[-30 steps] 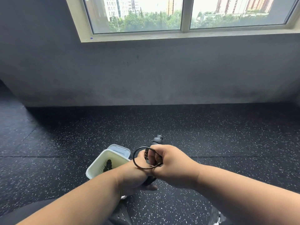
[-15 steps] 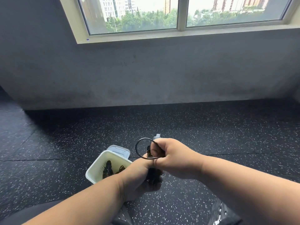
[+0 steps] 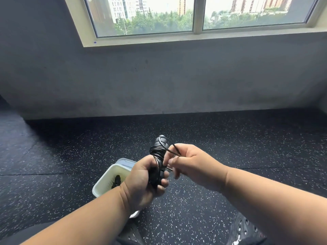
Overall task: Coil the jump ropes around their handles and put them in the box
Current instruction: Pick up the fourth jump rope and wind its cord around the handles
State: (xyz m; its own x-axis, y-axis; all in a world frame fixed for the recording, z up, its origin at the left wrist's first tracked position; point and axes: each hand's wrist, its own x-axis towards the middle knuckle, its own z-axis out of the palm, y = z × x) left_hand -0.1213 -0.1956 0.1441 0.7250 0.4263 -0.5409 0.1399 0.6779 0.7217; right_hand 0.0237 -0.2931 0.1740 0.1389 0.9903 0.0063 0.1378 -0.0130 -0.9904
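Above a black speckled floor (image 3: 230,138), at centre frame: one left hand (image 3: 143,181), fingers curled tight round the lower part of a pair of black jump-rope handles (image 3: 160,149), held upright and slightly tilted. Thin black rope (image 3: 155,152) lay wound in several turns about the handles' upper half. One right hand (image 3: 191,163), just beside the handles, fingers bent and pinching the free end of the rope, which ran from the coil to the fingertips. Below and left of the hands, on the floor: one cream box (image 3: 104,183), open, its lid (image 3: 126,162) lying at the far side; a dark coiled item (image 3: 116,181) sat inside. Behind: grey wall (image 3: 159,82), window (image 3: 194,15) above.
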